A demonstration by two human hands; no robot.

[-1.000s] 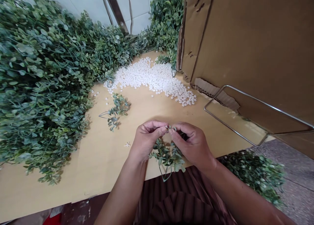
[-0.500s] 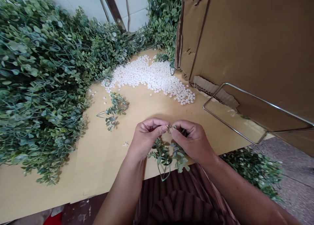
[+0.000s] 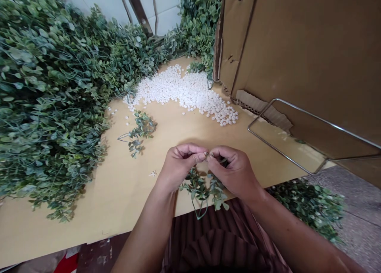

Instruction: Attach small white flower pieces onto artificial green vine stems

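My left hand (image 3: 181, 163) and my right hand (image 3: 230, 165) meet fingertip to fingertip over the front part of the table. Both pinch a sprig of artificial greenery (image 3: 198, 189), whose leaves hang below the fingers towards my lap. The exact spot between the fingertips is tiny and mostly covered. A second leafy sprig (image 3: 143, 126) lies on the table beyond my left hand. Nearer that hand is a small white star-shaped piece (image 3: 152, 173). Farther back spreads a heap of small white bead-like pieces (image 3: 181, 88).
A large mass of artificial greenery (image 3: 53, 94) covers the table's left side. At the right stands a cardboard box (image 3: 309, 50), with a bent metal wire frame (image 3: 281, 151) jutting over the table edge. More greenery (image 3: 309, 205) lies low at the right, by the floor.
Both hands keep the same pinch on the sprig, with only slight finger movement. The whole view has shifted very slightly.
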